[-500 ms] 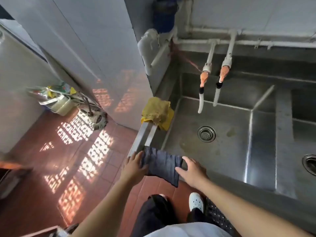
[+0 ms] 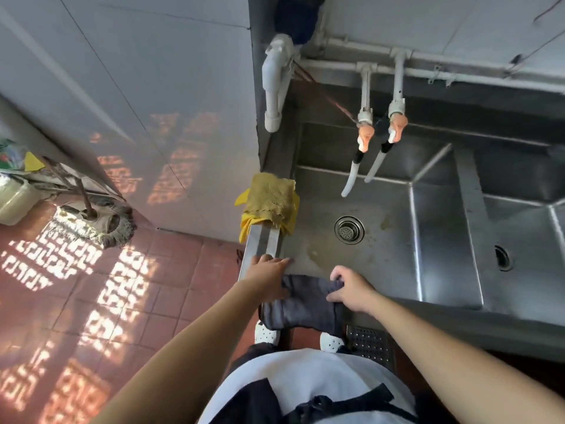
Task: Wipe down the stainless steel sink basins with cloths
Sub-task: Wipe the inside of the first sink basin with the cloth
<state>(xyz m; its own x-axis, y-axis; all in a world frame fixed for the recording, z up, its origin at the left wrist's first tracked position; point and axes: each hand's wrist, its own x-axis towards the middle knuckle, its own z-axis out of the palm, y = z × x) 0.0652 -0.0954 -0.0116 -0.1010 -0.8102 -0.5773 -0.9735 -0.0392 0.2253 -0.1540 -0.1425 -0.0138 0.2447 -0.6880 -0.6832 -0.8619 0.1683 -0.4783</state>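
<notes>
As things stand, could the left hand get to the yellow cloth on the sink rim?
Probably yes. The left hand rests on the same rim, and the bare steel strip between it and the yellow cloth holds nothing in the way.

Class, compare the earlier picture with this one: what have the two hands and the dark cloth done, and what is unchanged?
The right hand has curled onto the dark cloth, bunching it. The left hand still rests flat on the cloth's left end. The yellow cloth stays draped on the sink rim.

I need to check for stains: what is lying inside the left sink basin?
Inside the left sink basin are a round drain strainer and yellowish stains on the floor. The dark cloth and the hands cover part of the near rim.
</notes>
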